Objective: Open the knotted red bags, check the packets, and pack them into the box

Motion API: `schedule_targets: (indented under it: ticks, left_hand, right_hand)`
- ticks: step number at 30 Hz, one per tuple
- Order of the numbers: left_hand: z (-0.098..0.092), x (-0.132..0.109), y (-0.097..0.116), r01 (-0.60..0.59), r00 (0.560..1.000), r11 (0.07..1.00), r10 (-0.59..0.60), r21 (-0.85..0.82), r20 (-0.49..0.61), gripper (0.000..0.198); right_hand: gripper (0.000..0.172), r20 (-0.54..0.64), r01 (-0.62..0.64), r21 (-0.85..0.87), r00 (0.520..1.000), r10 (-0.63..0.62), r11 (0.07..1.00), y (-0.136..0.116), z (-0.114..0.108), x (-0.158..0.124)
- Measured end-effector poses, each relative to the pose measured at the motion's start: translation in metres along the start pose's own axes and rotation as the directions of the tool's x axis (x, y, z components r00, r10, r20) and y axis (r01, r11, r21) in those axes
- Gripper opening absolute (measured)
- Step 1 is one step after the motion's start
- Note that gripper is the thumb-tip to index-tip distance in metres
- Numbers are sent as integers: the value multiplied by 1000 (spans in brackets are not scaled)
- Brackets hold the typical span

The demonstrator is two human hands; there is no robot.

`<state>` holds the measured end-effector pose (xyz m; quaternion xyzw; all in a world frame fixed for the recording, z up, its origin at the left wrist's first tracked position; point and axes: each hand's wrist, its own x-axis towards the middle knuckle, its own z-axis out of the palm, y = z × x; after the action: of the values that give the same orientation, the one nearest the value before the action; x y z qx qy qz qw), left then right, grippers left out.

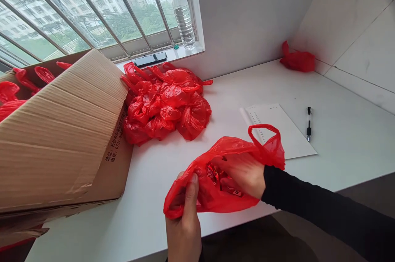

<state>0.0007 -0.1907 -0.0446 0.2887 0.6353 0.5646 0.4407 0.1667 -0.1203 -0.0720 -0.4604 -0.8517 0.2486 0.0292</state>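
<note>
Your left hand (pixel 183 212) clamps the rim of the red bag (pixel 212 201) at 6 o'clock on the worktop (pixel 154 163) — your right hand (pixel 243 173) sits inside it, its grip impossible to tell. Tied bags (pixel 166 103) heap at 11 o'clock.

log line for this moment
left hand: pinches red bag rim | right hand: in bag mouth, by sweets | nearby: tied bags, box

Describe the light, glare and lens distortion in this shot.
Head view: window daylight falls evenly on the white table, shadows soft; buildings outside wash out; glossy highlights on the pile of red bags; the right hand shows through the translucent held bag; wide-angle bending tilts window bars and walls; top right corner dark.
</note>
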Motion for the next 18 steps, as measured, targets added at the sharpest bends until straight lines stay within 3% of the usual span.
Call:
schedule_targets:
  ticks: [2,6,10,15,18]
  left_hand:
    - [0,0,0,16,1000,1000,-16,-5,-7,33]
    - [-2,1,-5,23,999,1000,-23,-9,-43,34]
    - [-7,2,-8,-28,1000,999,28,29,10,30]
    - [-8,0,-9,-21,999,1000,21,1,34,26]
    - [-4,-2,-6,-3,1000,1000,3,-10,21,28]
  right_hand:
    - [38,-13,-6,15,1000,6,1000,0,6,5]
    - [19,-55,-76,43,995,79,996,1,9,10]
    - [22,-92,-87,70,991,93,994,1,0,2]
    - [13,8,-44,-116,999,45,992,2,-7,-17]
    - [12,39,-16,-124,999,21,992,2,-1,-20]
